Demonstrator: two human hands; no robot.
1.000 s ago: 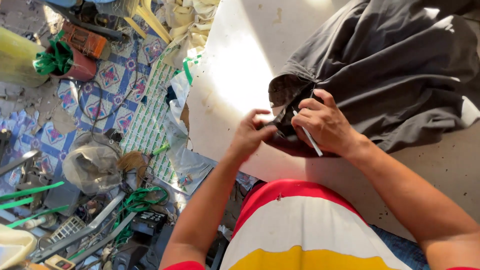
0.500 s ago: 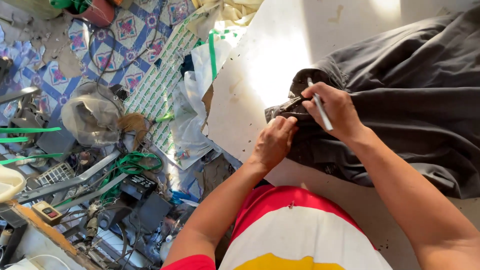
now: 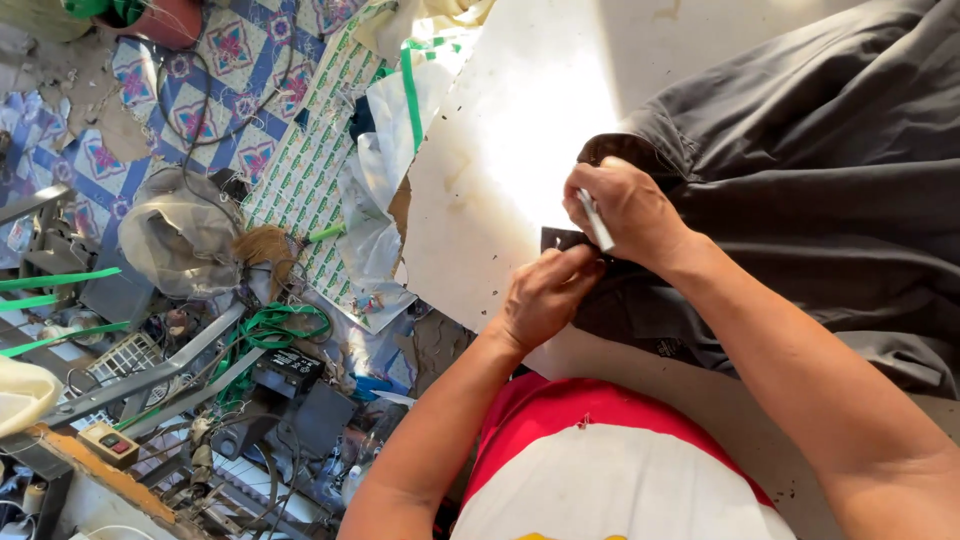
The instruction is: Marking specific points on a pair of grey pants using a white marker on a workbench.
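Fingers of right hand grip one pen-like tool; left hand pinches one dark garment.

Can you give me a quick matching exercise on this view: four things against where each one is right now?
Things:
1. thin white tool
2. dark grey garment
3. green cord coil
4. left hand

Places:
A. on the cluttered floor, left of the white board
B. gripped in the right hand
C. pressed on the near edge of the garment, just below the right hand
D. spread over the right side of the white board

Pairs: 1-B, 2-D, 3-A, 4-C
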